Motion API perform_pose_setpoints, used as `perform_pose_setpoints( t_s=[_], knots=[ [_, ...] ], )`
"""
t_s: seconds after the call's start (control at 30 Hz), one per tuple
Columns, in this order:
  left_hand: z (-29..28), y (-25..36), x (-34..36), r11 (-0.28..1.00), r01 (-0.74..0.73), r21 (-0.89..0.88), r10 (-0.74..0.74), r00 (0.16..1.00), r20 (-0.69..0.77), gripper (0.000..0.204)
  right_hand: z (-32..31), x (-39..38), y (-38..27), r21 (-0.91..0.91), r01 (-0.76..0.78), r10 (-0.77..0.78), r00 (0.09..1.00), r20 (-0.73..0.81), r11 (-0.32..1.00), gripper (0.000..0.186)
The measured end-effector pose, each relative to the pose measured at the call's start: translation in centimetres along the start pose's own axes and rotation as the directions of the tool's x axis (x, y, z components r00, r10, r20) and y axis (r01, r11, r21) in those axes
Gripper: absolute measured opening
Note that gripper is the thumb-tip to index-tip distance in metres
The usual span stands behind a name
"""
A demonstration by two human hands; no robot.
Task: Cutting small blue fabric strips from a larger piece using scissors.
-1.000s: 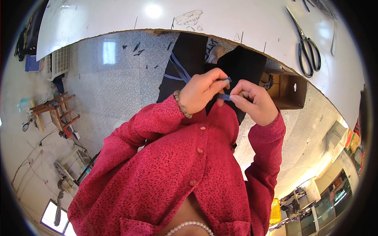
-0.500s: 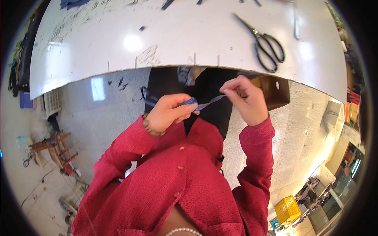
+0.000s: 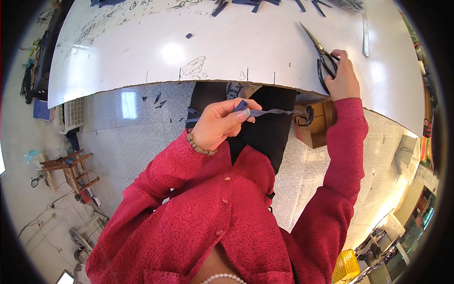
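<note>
In front of my body, my left hand (image 3: 224,122) pinches a dark blue fabric strip (image 3: 270,112) between thumb and fingers. A small folded dark blue end pokes up at the fingertips, and a thin length trails off to the right above my lap. On the white table, my right hand (image 3: 344,78) has its fingers curled on the black handles of a pair of scissors (image 3: 324,57). The scissors lie flat at the right, their blades pointing away and to the left. Part of the right handle loop is hidden under my fingers.
The white table (image 3: 123,66) has a rough front edge. Several dark blue fabric strips (image 3: 255,4) lie at its far side, near a metal ruler (image 3: 365,35). An open cardboard box (image 3: 318,125) stands below the edge, and a wooden stool (image 3: 71,173) is at the left.
My right hand has let go of the strip and moved up and right onto the scissors on the table. My left hand still holds the strip. The view has shifted slightly.
</note>
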State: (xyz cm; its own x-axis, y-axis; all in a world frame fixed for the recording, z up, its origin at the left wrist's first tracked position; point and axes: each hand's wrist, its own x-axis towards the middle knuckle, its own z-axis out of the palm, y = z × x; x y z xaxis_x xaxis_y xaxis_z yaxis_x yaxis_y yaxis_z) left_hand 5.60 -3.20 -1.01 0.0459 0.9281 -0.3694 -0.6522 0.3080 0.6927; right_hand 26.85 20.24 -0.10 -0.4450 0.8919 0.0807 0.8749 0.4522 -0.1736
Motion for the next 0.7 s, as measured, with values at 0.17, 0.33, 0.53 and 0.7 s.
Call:
perform_pose_setpoints(
  t_s=[0.17,0.33,0.53,0.7],
  knots=[
    [-0.3,-0.4,0.7,1.0,-0.019,0.001,0.019,1.0,0.012,0.023,-0.9,-7.9,-1.6,0.892,-0.201,0.089,0.98,0.18,0.404,0.048],
    [-0.6,-0.8,1.8,0.999,0.047,0.005,-0.048,0.996,0.073,0.023,0.5,-19.8,-6.2,0.761,-0.519,-0.24,0.855,0.46,-0.39,0.068],
    [-0.2,-0.8,1.9,0.983,0.035,0.179,-0.043,0.998,0.041,0.025,0.3,-24.2,-7.5,0.542,-0.69,-0.364,0.719,0.593,-0.48,0.081],
    [-0.2,-0.9,1.5,0.983,0.038,0.181,-0.051,0.996,0.068,0.029,0.7,-23.6,-7.8,0.573,-0.736,-0.424,0.676,0.602,-0.361,0.085]
  ],
)
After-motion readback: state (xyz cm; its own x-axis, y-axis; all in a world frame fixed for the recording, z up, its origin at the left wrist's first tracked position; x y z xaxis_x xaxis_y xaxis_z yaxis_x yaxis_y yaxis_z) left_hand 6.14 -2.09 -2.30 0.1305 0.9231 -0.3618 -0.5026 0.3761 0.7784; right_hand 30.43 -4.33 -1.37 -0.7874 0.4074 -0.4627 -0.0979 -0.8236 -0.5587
